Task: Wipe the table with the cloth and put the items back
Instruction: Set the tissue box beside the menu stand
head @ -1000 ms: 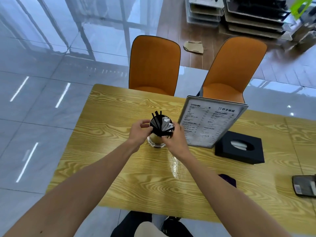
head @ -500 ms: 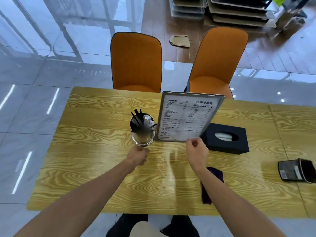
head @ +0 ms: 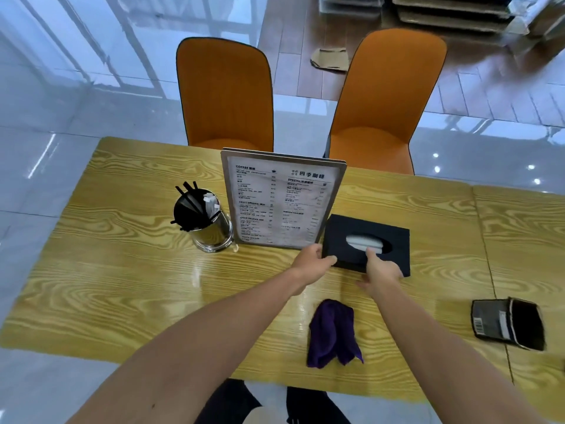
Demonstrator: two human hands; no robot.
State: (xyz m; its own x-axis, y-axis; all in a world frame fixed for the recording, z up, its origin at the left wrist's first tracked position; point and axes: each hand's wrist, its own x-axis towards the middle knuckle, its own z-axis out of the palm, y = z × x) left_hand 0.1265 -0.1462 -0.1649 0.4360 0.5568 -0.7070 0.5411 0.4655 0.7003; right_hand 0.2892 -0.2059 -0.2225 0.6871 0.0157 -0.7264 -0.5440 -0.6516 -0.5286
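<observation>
At mid-table, the left hand point(head: 310, 263) clasped the near-left corner of the flat black square tissue box point(head: 367, 243), and the right hand point(head: 380, 267) clasped its near edge. Likely light and rigid, it suited this edge grip beside the framed standing menu point(head: 282, 198) on the yellow wood-grain table point(head: 122, 270).

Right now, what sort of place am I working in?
Most likely a café. A standing menu headed "COFFEE" sits on a wood-grain table, beside a cup of black stirrers and a black tissue box that both hands hold. Two orange chairs face the far side.
</observation>
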